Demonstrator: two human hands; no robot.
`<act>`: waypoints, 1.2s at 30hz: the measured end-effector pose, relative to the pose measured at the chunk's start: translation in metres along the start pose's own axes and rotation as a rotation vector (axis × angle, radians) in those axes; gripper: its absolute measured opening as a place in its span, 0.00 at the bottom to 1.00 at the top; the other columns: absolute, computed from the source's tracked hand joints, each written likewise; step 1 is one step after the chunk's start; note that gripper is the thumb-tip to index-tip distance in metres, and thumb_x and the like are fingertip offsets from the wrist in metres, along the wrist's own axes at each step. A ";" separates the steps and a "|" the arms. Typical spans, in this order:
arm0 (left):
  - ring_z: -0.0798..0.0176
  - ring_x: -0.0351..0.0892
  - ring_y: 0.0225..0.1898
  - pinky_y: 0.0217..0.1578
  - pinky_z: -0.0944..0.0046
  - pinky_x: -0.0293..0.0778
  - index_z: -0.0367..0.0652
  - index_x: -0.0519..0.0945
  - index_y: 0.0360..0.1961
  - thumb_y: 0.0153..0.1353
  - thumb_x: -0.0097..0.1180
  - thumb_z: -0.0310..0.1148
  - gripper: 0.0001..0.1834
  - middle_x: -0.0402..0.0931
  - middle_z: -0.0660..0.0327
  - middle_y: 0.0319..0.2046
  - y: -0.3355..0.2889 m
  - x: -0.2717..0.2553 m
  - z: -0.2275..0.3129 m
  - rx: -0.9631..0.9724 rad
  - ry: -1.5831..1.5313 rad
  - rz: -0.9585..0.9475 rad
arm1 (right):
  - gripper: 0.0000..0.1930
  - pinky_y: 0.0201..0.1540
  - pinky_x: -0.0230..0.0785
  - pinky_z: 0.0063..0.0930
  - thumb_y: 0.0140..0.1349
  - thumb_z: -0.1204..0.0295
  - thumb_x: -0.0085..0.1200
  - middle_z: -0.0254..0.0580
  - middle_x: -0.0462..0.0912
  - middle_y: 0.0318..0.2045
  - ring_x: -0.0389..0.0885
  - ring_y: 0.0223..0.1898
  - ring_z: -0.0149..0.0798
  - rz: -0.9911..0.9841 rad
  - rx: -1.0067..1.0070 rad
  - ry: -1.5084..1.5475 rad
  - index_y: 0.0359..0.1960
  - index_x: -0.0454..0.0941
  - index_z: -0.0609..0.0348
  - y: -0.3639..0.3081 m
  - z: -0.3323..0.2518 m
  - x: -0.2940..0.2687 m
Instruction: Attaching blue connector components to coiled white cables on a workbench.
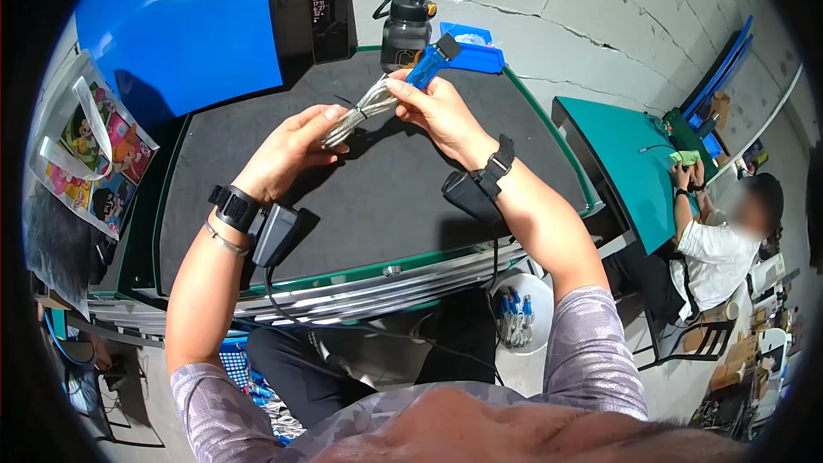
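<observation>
Both hands raised over black table (377, 206), wrists bent inward. L hand (287, 150) fingers clamped on coiled silver cable bundle (360, 111); R hand (437, 103) fingers pinch its blue connector (429, 64). Long axis runs lower-left to upper-right, connector end pointing up-right toward dark bottle (405, 30)

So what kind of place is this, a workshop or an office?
Most likely a small assembly workshop: the hands coil a silvery cable bundle with a blue plug over a dark work mat, a bucket of similar cables sits below, and another person works at a neighbouring green bench.
</observation>
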State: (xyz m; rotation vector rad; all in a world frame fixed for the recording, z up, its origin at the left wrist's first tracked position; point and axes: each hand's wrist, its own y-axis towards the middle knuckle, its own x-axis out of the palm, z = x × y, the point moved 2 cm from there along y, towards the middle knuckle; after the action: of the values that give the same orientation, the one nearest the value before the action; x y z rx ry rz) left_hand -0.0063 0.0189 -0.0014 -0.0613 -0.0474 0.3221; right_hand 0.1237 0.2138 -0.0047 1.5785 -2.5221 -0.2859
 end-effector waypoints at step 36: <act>0.76 0.71 0.32 0.35 0.74 0.68 0.43 0.76 0.44 0.63 0.61 0.43 0.17 0.75 0.69 0.31 0.004 -0.001 -0.005 0.072 0.138 -0.096 | 0.21 0.44 0.70 0.18 0.68 0.64 0.55 0.36 0.79 0.48 0.78 0.39 0.24 -0.127 -0.096 0.178 0.60 0.69 0.56 -0.005 -0.014 0.007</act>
State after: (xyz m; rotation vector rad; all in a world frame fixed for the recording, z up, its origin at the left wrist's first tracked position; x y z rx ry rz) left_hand -0.0085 0.0219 -0.0063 -0.0097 0.0975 0.2231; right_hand 0.1285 0.2045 0.0075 1.6505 -2.2470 -0.2639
